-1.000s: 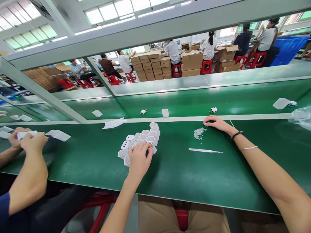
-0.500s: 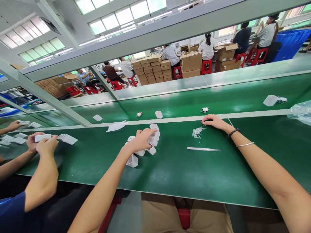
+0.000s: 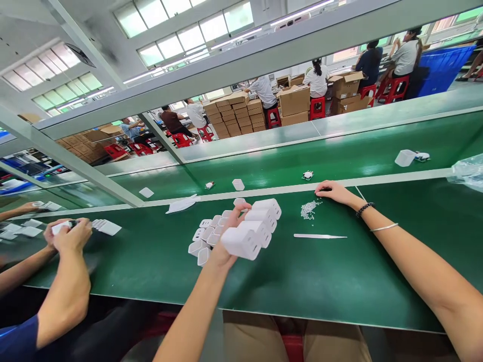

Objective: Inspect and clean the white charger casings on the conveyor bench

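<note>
Several white plastic charger housings (image 3: 260, 223) with slotted end faces are held together in a block by my left hand (image 3: 223, 254), raised above the green work surface (image 3: 271, 281). My fingers wrap behind the block and are partly hidden. More white housings (image 3: 206, 234) stand on the surface just left of that hand, mostly with hollow ends up. My right hand (image 3: 332, 191) rests by the pale strip at the back, fingers loosely curled and seemingly holding nothing. Beside it lies a pile of small clear pieces (image 3: 308, 209). White tweezers (image 3: 320, 236) lie in front of the pile.
A co-worker's hands (image 3: 70, 231) handle a white part at left, near flat white pieces (image 3: 107, 227). Beyond the pale strip, small assemblies (image 3: 307, 175) and a loose housing (image 3: 238, 184) sit on the green belt. A clear plastic bag (image 3: 470, 173) lies at far right.
My left hand has lifted a block of housings off the surface and moved it right and toward me, turning the slotted ends into view. My right hand stays put.
</note>
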A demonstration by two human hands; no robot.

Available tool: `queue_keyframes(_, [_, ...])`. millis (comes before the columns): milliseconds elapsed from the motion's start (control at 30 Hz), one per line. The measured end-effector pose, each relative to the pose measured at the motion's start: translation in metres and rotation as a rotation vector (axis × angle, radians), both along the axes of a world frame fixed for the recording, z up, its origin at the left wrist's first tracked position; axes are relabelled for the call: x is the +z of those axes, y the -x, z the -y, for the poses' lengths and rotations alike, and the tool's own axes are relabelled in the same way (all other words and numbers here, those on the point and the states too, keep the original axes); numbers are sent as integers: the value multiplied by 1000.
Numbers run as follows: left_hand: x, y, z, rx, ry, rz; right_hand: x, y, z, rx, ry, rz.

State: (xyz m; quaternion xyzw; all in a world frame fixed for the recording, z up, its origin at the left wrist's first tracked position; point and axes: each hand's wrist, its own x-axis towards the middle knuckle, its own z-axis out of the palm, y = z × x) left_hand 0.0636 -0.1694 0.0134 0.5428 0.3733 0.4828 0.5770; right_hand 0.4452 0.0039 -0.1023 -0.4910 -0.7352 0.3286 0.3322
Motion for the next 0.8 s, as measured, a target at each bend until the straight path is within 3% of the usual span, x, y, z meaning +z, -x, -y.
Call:
queue_keyframes(200, [-8,-16,29,15,180,352,-2,-3,-1,5,-1,1])
queue_keyframes(467, [-13,-14,39,-181,292,589,-5,-3,-2,-24,9,-8])
queue_keyframes(600, [-13,-14,39,-230,291,641,-5,-3,-2,-32,11,-7])
queue_keyframes(800, [-3,-19,42,-148,326,546,-2,-1,-1,-41,12,-6])
